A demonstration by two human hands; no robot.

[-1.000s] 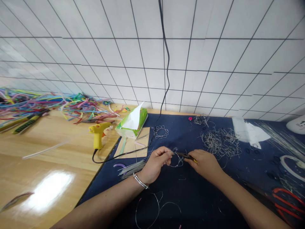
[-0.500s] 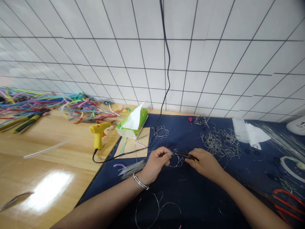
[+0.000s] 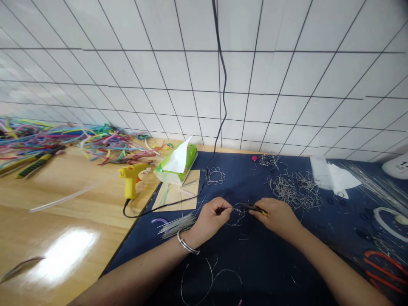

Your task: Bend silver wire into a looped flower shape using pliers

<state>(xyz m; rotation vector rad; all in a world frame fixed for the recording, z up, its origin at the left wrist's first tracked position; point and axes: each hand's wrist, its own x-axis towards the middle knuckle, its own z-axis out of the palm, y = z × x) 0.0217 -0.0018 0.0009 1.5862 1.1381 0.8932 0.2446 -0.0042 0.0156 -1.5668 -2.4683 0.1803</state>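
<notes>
My left hand (image 3: 214, 216), with a silver bangle at the wrist, pinches the left side of a small looped wire ring (image 3: 236, 222). Pliers (image 3: 251, 207) with dark jaws and a yellow-trimmed handle are gripped in my right hand (image 3: 274, 214). Their tips are at the upper right of the wire piece; whether they bite on it I cannot make out. Beyond my hands a flower-shaped wire ring (image 3: 215, 176) lies on the dark blue cloth (image 3: 264, 263). Nearer to me lie larger loops of bent wire (image 3: 212, 280).
Left of my forearm lie straight wires (image 3: 178, 225), a board (image 3: 191, 204), a tissue pack (image 3: 177, 163) and a yellow glue gun (image 3: 131, 180). Tangled wire (image 3: 296, 189) sits at the right, with red-handled scissors (image 3: 384, 270) nearer. A black cord (image 3: 224, 93) hangs down the tiled wall.
The looped wire piece has turned slightly between my fingers. The plier tips have shifted a little to the right. Both hands stay in nearly the same place.
</notes>
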